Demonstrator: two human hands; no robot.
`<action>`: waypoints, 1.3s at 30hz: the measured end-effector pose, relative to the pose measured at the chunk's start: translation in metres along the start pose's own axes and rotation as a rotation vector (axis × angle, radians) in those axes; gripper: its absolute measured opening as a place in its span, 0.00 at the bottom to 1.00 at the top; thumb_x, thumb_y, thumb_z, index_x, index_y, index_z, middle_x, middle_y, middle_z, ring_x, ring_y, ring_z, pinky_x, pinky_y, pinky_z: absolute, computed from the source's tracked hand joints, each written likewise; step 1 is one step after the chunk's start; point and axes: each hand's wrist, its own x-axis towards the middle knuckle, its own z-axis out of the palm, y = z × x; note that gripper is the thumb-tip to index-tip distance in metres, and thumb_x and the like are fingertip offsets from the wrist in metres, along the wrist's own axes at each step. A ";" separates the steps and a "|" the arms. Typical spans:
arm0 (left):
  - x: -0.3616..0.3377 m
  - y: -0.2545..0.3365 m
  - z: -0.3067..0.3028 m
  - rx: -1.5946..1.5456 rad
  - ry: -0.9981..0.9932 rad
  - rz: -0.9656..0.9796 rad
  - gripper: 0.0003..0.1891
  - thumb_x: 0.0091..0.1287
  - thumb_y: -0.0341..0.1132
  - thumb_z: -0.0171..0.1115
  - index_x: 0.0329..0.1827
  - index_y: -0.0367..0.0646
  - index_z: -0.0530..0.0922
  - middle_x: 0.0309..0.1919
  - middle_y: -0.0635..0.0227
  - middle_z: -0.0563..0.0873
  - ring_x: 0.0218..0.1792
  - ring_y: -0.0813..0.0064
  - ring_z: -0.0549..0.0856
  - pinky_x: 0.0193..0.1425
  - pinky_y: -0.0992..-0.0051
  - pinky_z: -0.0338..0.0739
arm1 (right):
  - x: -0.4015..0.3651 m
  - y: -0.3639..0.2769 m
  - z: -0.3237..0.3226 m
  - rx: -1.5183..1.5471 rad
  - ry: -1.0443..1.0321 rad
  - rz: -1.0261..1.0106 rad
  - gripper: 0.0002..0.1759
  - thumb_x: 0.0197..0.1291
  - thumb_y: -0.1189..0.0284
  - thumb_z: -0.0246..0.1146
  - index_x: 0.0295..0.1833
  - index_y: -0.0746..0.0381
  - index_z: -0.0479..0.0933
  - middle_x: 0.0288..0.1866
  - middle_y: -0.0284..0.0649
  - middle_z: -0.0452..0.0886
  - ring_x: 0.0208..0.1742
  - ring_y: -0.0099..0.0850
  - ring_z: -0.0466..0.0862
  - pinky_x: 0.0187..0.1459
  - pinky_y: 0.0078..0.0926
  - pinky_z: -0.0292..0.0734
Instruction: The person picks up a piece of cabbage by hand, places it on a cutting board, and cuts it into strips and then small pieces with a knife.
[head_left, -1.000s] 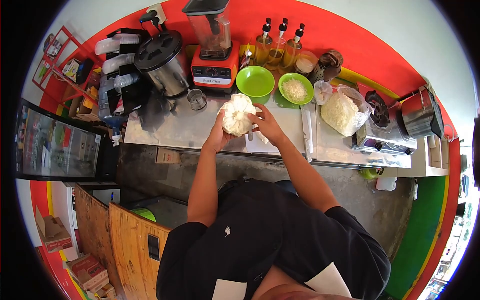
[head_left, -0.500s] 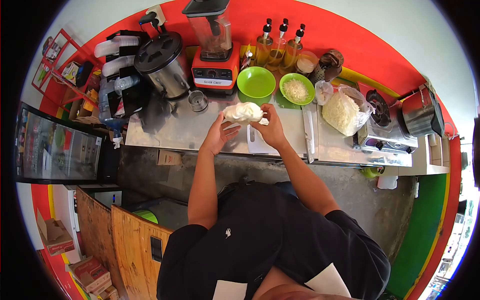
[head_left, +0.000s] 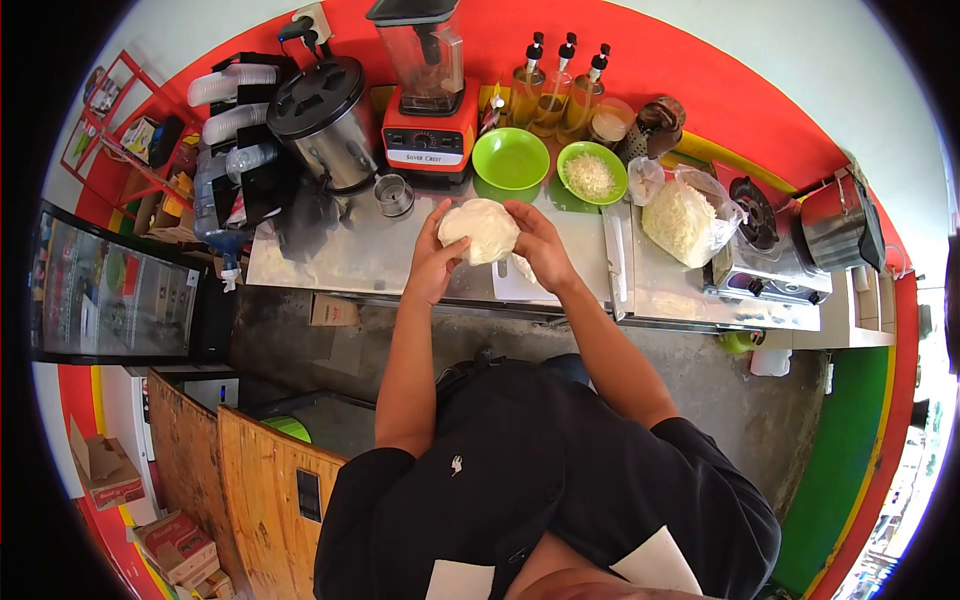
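Over the steel counter I hold a smooth, round, creamy-white lump, dough-like in look (head_left: 478, 232), between both hands. My left hand (head_left: 436, 259) grips its left side, the thumb lying across the front. Around the right edge curl the fingers of my right hand (head_left: 543, 253). Beneath my right hand a white cutting board (head_left: 512, 285) partly shows, with a small white piece (head_left: 523, 267) by the palm. Just behind the lump sits a green bowl (head_left: 511, 160). To its right is a green bowl (head_left: 622, 190) with pale shreds (head_left: 590, 177).
A long knife (head_left: 614, 262) lies right of the board. Farther right are a bag of pale shreds (head_left: 682, 224) and a gas stove (head_left: 765, 275). A blender (head_left: 430, 140), metal canister (head_left: 335, 140), small metal cup (head_left: 394, 195) and several pump bottles (head_left: 553, 100) line the back.
The white lump has turned so that its smooth round face shows. My left thumb now lies across its front, and my right fingers have come round its edge.
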 end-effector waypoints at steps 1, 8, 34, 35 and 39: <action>0.000 -0.003 -0.002 0.048 0.005 0.013 0.37 0.68 0.20 0.66 0.80 0.44 0.62 0.69 0.60 0.77 0.66 0.67 0.81 0.66 0.68 0.81 | 0.001 0.005 -0.001 -0.073 0.005 0.010 0.35 0.58 0.86 0.55 0.74 0.70 0.64 0.71 0.46 0.74 0.70 0.34 0.76 0.68 0.30 0.73; -0.001 -0.043 -0.035 0.278 0.072 0.120 0.43 0.60 0.14 0.70 0.80 0.40 0.62 0.70 0.60 0.76 0.68 0.67 0.78 0.71 0.69 0.75 | 0.006 0.067 -0.022 -0.428 -0.030 0.035 0.34 0.57 0.90 0.48 0.73 0.71 0.67 0.69 0.46 0.77 0.70 0.32 0.77 0.70 0.30 0.73; 0.031 -0.122 0.043 1.382 -0.153 0.550 0.29 0.59 0.22 0.67 0.66 0.39 0.76 0.69 0.52 0.76 0.70 0.48 0.74 0.73 0.56 0.70 | -0.076 0.039 -0.111 -1.396 0.671 -0.154 0.27 0.59 0.73 0.66 0.65 0.62 0.73 0.61 0.52 0.78 0.63 0.54 0.75 0.64 0.51 0.69; 0.034 -0.134 0.044 1.433 -0.151 0.549 0.29 0.61 0.24 0.66 0.68 0.38 0.75 0.72 0.50 0.73 0.72 0.47 0.72 0.74 0.55 0.68 | -0.084 0.036 -0.114 -1.464 0.746 -0.067 0.28 0.59 0.71 0.67 0.65 0.62 0.72 0.62 0.52 0.76 0.64 0.54 0.74 0.64 0.51 0.69; 0.037 -0.165 0.040 1.605 -0.105 0.469 0.30 0.67 0.31 0.63 0.73 0.37 0.71 0.77 0.47 0.66 0.78 0.44 0.63 0.78 0.51 0.62 | -0.103 0.038 -0.128 -1.529 0.856 0.145 0.29 0.60 0.67 0.69 0.66 0.62 0.71 0.61 0.52 0.73 0.65 0.54 0.73 0.63 0.50 0.70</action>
